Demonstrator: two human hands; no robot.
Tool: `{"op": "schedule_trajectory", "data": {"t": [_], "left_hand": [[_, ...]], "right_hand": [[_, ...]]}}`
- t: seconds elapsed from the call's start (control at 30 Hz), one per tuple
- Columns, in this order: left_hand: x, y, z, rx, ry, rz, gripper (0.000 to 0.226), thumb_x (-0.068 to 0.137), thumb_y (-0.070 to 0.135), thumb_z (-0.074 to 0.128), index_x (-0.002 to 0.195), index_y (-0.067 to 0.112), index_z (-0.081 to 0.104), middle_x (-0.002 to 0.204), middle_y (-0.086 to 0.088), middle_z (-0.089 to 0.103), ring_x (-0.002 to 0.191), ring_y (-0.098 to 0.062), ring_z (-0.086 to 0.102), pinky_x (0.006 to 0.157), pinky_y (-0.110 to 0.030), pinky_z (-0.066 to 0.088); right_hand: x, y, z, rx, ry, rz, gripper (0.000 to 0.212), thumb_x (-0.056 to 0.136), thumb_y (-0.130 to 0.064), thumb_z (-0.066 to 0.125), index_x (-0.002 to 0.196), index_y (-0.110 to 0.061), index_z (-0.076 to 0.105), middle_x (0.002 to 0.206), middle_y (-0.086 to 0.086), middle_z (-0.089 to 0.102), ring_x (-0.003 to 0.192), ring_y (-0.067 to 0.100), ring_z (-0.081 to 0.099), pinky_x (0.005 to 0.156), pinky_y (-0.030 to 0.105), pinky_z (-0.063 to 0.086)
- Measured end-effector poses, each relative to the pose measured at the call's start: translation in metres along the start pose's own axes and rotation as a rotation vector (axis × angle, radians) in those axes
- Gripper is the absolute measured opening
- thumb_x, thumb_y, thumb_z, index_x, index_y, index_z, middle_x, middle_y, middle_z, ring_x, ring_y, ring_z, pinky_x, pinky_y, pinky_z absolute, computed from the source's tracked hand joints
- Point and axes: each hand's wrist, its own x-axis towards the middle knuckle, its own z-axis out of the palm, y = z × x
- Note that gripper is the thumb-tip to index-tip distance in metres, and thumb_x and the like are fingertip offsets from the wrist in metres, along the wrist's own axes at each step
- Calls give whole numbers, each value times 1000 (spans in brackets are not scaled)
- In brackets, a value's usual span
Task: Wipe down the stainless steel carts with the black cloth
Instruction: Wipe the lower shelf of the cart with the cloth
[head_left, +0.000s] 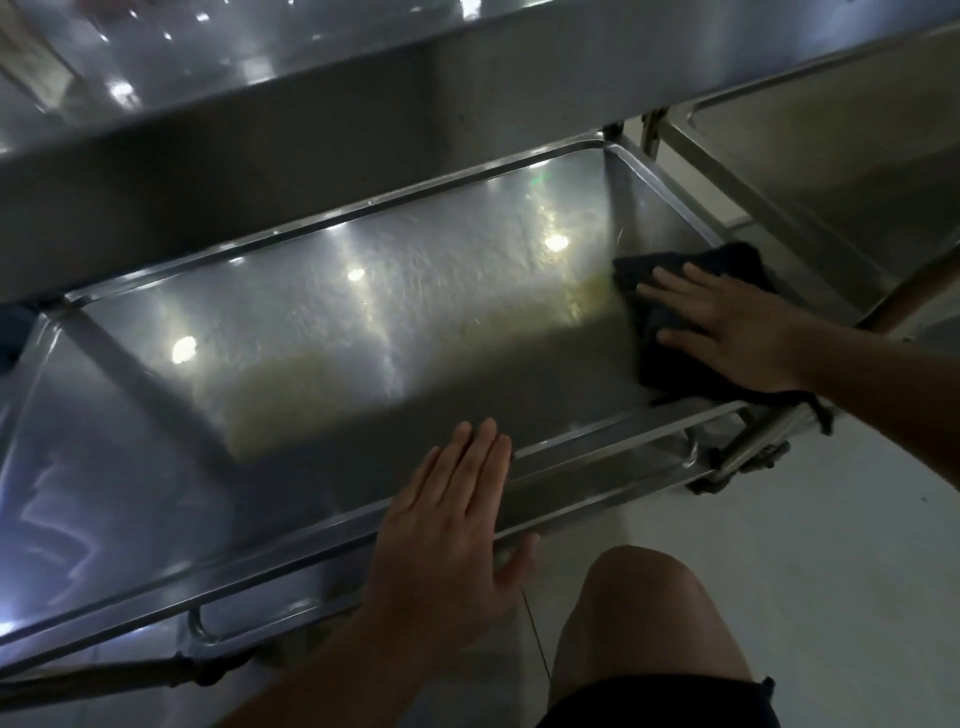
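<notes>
Viewpoint: Looking down from a person's head at the lower shelf of a stainless steel cart (597, 431), with an upper shelf (218, 171) overhanging it at the top.
Lower shelf: A shallow steel tray with a raised rim; ceiling lights glare on its floor, and a dull yellowish patch runs across the middle.
Black cloth: The black cloth (670, 332) lies crumpled flat on the tray floor at its right end, close to the side wall.
Right hand: The right hand (737, 332) lies palm down on the cloth, fingers straight and spread, pressing rather than gripping, probably so the whole pad of fabric stays against the metal while it is pushed.
Left hand: The left hand (457, 519) rests flat over the near rim, fingers straight and together, thumb hanging outside the edge; it holds nothing and most likely steadies the cart or props the leaning body.
Hands: Well apart, both flat.
Posture: A bare knee (644, 613) shows low in view, suggesting a crouch to reach under the upper shelf.
Neighbour: A second cart (831, 171) stands just beside, at upper right.
Progress: The cloth sits at one end, so most of the tray probably remains to be covered.
</notes>
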Motion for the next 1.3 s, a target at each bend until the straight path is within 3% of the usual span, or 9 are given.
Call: {"op": "schedule_trajectory", "data": {"t": [0.1,0.27,0.43,0.6,0.7,0.87,1.07,1.2,1.3], "left_hand": [[0,1,-4,2,-4,-14,87,96,60,56,164,11,34,174,-6,25,161,-22,21,127,-43,26],[1,-4,-4,-3,3,4,87,94,59,60,163,10,37,172,-8,29,160,-23,25,127,-42,24],[1,-6,-3,-15,22,-2,87,91,56,64,161,10,41,171,-7,32,159,-23,27,127,-42,27],[0,-6,-3,-39,21,2,88,89,54,65,161,10,41,172,-6,31,160,-23,25,126,-43,28],[0,-4,-3,-52,14,-10,87,91,55,63,162,11,40,172,-6,29,161,-22,22,126,-43,27],[0,-5,-5,-47,4,-16,87,89,55,64,161,10,41,172,-7,31,160,-22,24,127,-41,23],[1,-5,-6,-58,-36,-24,87,89,52,62,162,11,39,172,-7,30,160,-22,23,128,-41,23],[1,-7,-7,-69,-78,-23,89,89,52,60,165,13,33,174,-5,25,161,-20,19,128,-39,17],[2,-6,-9,-96,-74,-19,91,86,50,60,165,13,33,174,-5,24,162,-20,18,128,-40,20]], "right_hand": [[47,19,-14,-100,125,167,66,106,-55,27,165,-28,15,173,4,13,158,30,9,126,52,12],[134,-3,-25,-60,172,258,64,104,-56,25,162,-28,22,172,3,18,156,35,15,126,54,13],[137,-55,-18,-155,80,-113,54,111,-42,31,163,-25,28,173,2,11,158,35,11,127,47,14],[54,-31,-6,-29,16,-409,60,105,-59,32,162,-40,27,169,-21,12,157,5,3,125,31,2],[69,11,-17,-17,104,-169,55,107,-42,45,160,-37,30,170,-5,22,158,24,16,124,40,10],[140,-25,-16,-57,177,217,61,106,-51,28,162,-29,24,171,4,20,153,39,21,123,56,20],[140,-126,10,-64,119,-74,66,104,-60,26,164,-37,14,173,-6,9,160,26,7,127,46,8],[87,-125,23,-94,24,-394,72,97,-76,15,162,-46,10,171,-18,5,158,12,-3,127,38,1],[58,-79,13,-62,53,-273,75,96,-78,14,162,-44,17,171,-14,9,159,16,3,128,42,7]]}}
